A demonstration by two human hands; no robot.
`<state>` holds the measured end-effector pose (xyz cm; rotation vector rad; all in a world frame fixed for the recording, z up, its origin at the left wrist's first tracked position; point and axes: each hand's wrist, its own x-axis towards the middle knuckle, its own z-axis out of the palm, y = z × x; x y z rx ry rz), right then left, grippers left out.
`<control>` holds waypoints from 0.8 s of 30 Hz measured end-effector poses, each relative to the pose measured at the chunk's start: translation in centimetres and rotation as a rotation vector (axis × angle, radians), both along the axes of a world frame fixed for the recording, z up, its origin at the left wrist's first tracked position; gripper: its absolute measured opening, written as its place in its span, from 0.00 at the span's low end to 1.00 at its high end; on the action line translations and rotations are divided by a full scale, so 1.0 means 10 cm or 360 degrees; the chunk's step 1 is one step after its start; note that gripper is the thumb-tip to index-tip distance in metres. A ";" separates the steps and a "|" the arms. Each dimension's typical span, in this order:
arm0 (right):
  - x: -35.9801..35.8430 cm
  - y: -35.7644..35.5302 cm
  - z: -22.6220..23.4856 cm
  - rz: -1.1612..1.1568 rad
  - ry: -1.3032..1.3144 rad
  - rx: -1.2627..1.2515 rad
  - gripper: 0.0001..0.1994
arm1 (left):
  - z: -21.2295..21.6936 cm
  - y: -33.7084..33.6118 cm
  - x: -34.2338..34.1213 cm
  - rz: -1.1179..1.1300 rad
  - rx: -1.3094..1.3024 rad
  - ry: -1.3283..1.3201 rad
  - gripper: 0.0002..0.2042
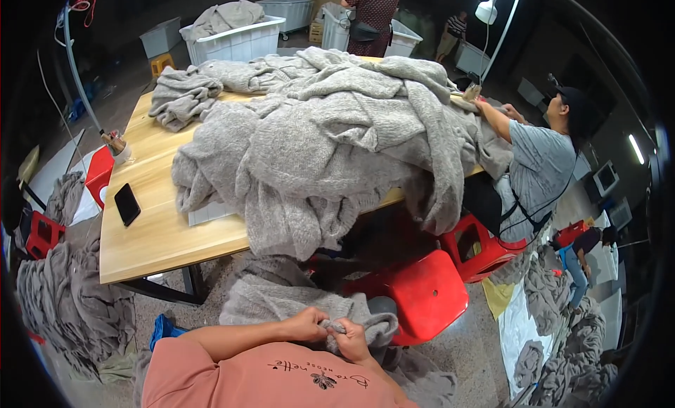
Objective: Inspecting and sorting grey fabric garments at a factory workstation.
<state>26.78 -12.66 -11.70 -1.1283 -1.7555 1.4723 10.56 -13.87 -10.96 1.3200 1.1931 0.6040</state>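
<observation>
A grey knit garment (264, 299) lies across my lap, below the near edge of the table. My left hand (308, 325) is closed on a bit of it, fingers curled inward. Close beside it, my right hand (354, 341) pinches the same twisted piece of knit, and a short stretch of fabric shows between the two. The rest of the garment spreads left and right of my hands. A big heap of similar grey knitwear (302, 148) covers much of the table and hangs over its front edge.
The wooden table (158, 232) bears a black phone (127, 204) and a cup of tools (118, 148). Red stools (429, 299) stand close on my right. A co-worker (541, 162) sits at the table's right end. Knitwear piles (70, 295) lie on the floor; white bins (235, 42) stand behind.
</observation>
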 end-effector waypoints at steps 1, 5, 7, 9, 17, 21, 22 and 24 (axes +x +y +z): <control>0.00 0.02 -0.02 0.0005 0.0076 0.0001 0.04 | 0.00 0.02 -0.02 0.0112 -0.0236 -0.0265 0.06; 0.09 0.15 0.00 -0.0080 -0.0232 0.0371 0.06 | 0.01 0.12 -0.11 0.0452 -0.0556 -0.0833 0.03; 0.14 0.17 0.07 -0.0079 -0.0460 0.0134 0.08 | 0.02 0.17 -0.14 0.0623 -0.0561 -0.0968 0.03; 0.15 0.15 0.16 -0.0002 -0.0326 0.0378 0.09 | 0.04 0.19 -0.13 0.0588 -0.0537 -0.0834 0.03; 0.02 0.14 0.36 0.0271 -0.0045 0.1018 0.08 | 0.15 0.18 -0.05 0.0589 -0.0518 -0.1140 0.01; -0.05 0.16 0.29 0.0128 -0.0059 0.1297 0.08 | 0.13 0.15 -0.08 0.0538 -0.0719 -0.1187 0.03; -0.08 0.15 0.27 0.0025 -0.0103 0.1335 0.07 | 0.11 0.13 -0.07 0.0484 -0.0675 -0.1236 0.03; -0.12 0.13 0.23 -0.0083 -0.0150 0.1370 0.07 | 0.06 0.10 -0.05 0.0579 -0.0467 -0.1236 0.04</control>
